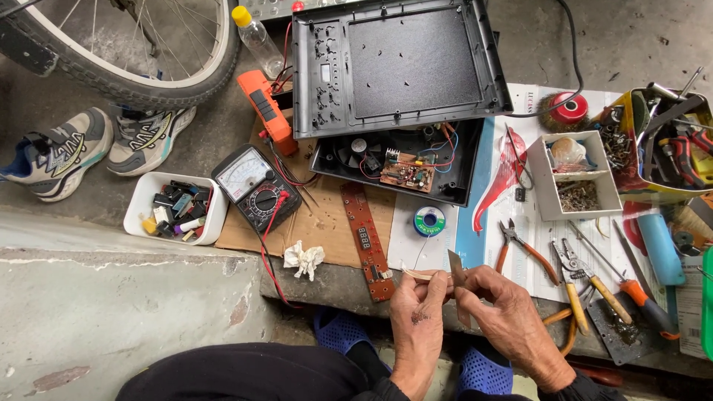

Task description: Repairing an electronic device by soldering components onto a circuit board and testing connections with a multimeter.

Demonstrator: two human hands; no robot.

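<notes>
My left hand (417,319) pinches the end of a thin pale flat ribbon cable (416,274) that runs from the long red display circuit board (367,239) lying on cardboard. My right hand (503,312) holds a small knife blade (455,267) upright, its tip beside the cable end. Both hands hover over the front edge of the work surface, above my blue sandals (338,330).
An opened black appliance casing (394,63) with an exposed circuit board (408,171) sits behind. Around it lie an analog multimeter (256,186), a solder spool (429,220), pliers (523,249), a screwdriver (631,289), a white parts tray (177,209), a divided white box (575,174), a tool-filled container (668,141) and a bicycle wheel (126,52).
</notes>
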